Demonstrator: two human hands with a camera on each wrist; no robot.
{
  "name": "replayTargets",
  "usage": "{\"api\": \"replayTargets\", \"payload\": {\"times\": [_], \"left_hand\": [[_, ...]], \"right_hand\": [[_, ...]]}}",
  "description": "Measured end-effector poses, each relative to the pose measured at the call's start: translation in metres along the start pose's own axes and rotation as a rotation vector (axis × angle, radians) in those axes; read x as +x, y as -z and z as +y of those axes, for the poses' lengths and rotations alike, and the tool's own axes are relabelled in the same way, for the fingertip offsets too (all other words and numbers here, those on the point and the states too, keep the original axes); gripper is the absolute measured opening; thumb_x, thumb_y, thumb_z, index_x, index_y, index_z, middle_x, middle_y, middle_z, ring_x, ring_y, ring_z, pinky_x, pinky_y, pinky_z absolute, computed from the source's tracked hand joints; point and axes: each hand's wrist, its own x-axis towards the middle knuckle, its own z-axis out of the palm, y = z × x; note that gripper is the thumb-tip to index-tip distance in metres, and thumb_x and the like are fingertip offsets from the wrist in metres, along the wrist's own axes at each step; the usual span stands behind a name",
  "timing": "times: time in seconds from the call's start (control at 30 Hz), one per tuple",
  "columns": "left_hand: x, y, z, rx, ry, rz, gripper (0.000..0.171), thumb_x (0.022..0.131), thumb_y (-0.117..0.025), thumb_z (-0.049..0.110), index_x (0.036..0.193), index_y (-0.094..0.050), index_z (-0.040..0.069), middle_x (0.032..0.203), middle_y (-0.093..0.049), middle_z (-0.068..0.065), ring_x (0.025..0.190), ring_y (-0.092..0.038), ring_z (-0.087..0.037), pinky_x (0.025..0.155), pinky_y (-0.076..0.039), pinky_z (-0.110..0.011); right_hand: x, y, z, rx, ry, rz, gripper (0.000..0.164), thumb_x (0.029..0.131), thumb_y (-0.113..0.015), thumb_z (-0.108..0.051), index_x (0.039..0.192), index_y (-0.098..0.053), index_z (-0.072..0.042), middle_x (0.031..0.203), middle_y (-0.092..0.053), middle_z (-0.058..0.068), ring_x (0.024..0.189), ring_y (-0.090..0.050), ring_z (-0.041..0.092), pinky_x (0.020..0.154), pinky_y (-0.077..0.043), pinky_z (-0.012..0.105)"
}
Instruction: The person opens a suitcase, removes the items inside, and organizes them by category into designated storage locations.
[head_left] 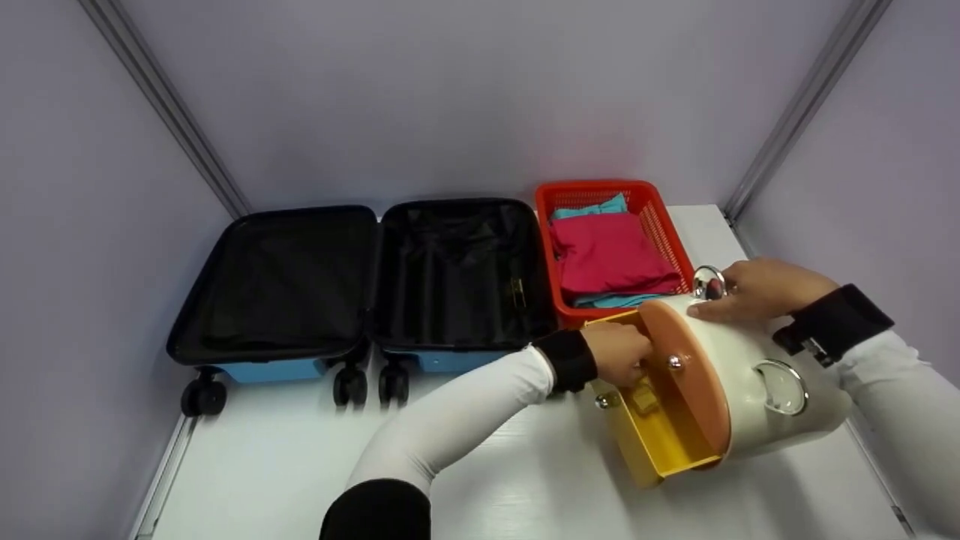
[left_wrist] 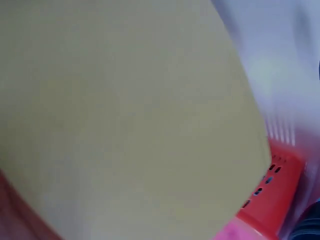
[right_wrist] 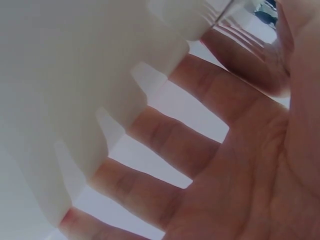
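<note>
A white rounded box (head_left: 750, 390) with an orange front panel (head_left: 694, 375) and metal ring handles stands tilted at the right in the head view. Its yellow drawer (head_left: 679, 439) is pulled out, with a small yellow piece (head_left: 645, 397) inside. My left hand (head_left: 616, 352) reaches over the drawer's edge; its fingertips are hidden, and I cannot tell whether they grip anything. A pale yellow surface (left_wrist: 140, 115) fills most of the left wrist view. My right hand (head_left: 765, 289) steadies the box beside a ring handle (head_left: 709, 283); its straight, spread fingers (right_wrist: 170, 135) press the white surface.
Beyond the box, a red basket (head_left: 670, 232) holds folded pink cloth (head_left: 611, 251) and turquoise cloth (head_left: 611, 208). An opened suitcase (head_left: 277, 285) lies to the left, its two black-lined halves side by side and its wheels toward me. Pale walls surround the white tabletop (head_left: 495, 480).
</note>
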Motion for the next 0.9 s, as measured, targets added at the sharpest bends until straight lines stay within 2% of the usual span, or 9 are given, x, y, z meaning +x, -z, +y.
{"api": "replayTargets", "payload": {"times": [0.07, 0.13, 0.27, 0.37, 0.43, 0.53, 0.63, 0.77, 0.9], "left_hand": [[-0.007, 0.0, -0.004, -0.013, -0.039, 0.061, 0.015, 0.105, -0.063, 0.024, 0.104, -0.077, 0.018, 0.105, -0.074, 0.002, 0.096, -0.067, -0.013, 0.084, -0.053, -0.027], [-0.016, 0.0, -0.008, -0.024, -0.052, 0.126, 0.02, 0.107, -0.062, 0.023, 0.113, -0.08, 0.017, 0.115, -0.074, 0.0, 0.105, -0.066, -0.016, 0.09, -0.052, -0.027], [-0.039, 0.002, -0.016, -0.064, -0.029, 0.268, 0.021, 0.107, -0.061, 0.021, 0.119, -0.078, 0.016, 0.129, -0.071, -0.003, 0.115, -0.063, -0.021, 0.098, -0.052, -0.028], [-0.057, 0.002, -0.021, -0.097, -0.018, 0.354, 0.018, 0.104, -0.065, 0.02, 0.118, -0.075, 0.014, 0.125, -0.07, -0.004, 0.112, -0.063, -0.021, 0.097, -0.053, -0.028], [-0.069, 0.0, -0.023, -0.12, -0.008, 0.389, 0.016, 0.104, -0.068, 0.023, 0.115, -0.073, 0.013, 0.118, -0.071, -0.003, 0.106, -0.065, -0.019, 0.091, -0.054, -0.028], [-0.084, -0.008, -0.024, -0.156, 0.011, 0.385, 0.019, 0.103, -0.072, 0.032, 0.109, -0.072, 0.014, 0.105, -0.073, 0.001, 0.095, -0.067, -0.014, 0.08, -0.054, -0.026], [-0.092, -0.022, -0.022, -0.168, 0.029, 0.333, 0.025, 0.103, -0.073, 0.042, 0.103, -0.075, 0.017, 0.097, -0.075, 0.004, 0.085, -0.068, -0.009, 0.072, -0.053, -0.024], [-0.091, -0.042, -0.018, -0.142, 0.041, 0.262, 0.032, 0.104, -0.071, 0.05, 0.104, -0.077, 0.019, 0.098, -0.077, 0.005, 0.082, -0.069, -0.008, 0.069, -0.052, -0.023], [-0.084, -0.06, -0.011, -0.137, 0.048, 0.24, 0.033, 0.105, -0.068, 0.051, 0.11, -0.076, 0.02, 0.105, -0.078, 0.005, 0.09, -0.071, -0.008, 0.074, -0.054, -0.023]], "right_hand": [[0.0, 0.0, 0.001, 0.002, -0.001, -0.002, 0.053, 0.095, -0.076, -0.061, 0.081, -0.064, -0.011, 0.076, -0.06, 0.002, 0.07, -0.057, 0.019, 0.063, -0.045, 0.034], [0.0, 0.0, 0.001, 0.004, -0.001, -0.001, 0.054, 0.095, -0.077, -0.061, 0.081, -0.063, -0.011, 0.076, -0.06, 0.002, 0.07, -0.057, 0.019, 0.063, -0.045, 0.034], [0.001, 0.0, 0.002, 0.003, -0.006, -0.003, 0.054, 0.095, -0.076, -0.062, 0.083, -0.064, -0.011, 0.077, -0.06, 0.002, 0.071, -0.056, 0.019, 0.064, -0.045, 0.034], [0.0, 0.0, 0.004, -0.008, -0.011, -0.005, 0.053, 0.096, -0.075, -0.062, 0.086, -0.065, -0.011, 0.078, -0.06, 0.002, 0.073, -0.056, 0.02, 0.065, -0.044, 0.035], [0.0, 0.0, 0.004, -0.012, -0.015, -0.007, 0.053, 0.096, -0.075, -0.062, 0.086, -0.065, -0.011, 0.078, -0.06, 0.002, 0.073, -0.056, 0.02, 0.064, -0.043, 0.034], [0.0, 0.0, 0.006, -0.015, -0.025, -0.013, 0.054, 0.096, -0.075, -0.062, 0.087, -0.064, -0.01, 0.077, -0.06, 0.001, 0.072, -0.056, 0.02, 0.064, -0.044, 0.034], [-0.001, 0.0, 0.008, -0.013, -0.027, -0.019, 0.054, 0.096, -0.075, -0.061, 0.085, -0.063, -0.01, 0.075, -0.058, 0.001, 0.07, -0.055, 0.019, 0.063, -0.043, 0.034], [-0.002, 0.003, 0.01, -0.011, -0.028, -0.016, 0.052, 0.096, -0.075, -0.06, 0.086, -0.064, -0.01, 0.075, -0.059, 0.001, 0.07, -0.055, 0.019, 0.063, -0.044, 0.033], [-0.003, 0.004, 0.01, -0.011, -0.03, -0.01, 0.053, 0.096, -0.076, -0.06, 0.086, -0.065, -0.009, 0.076, -0.06, 0.001, 0.07, -0.056, 0.019, 0.063, -0.044, 0.034]]}}
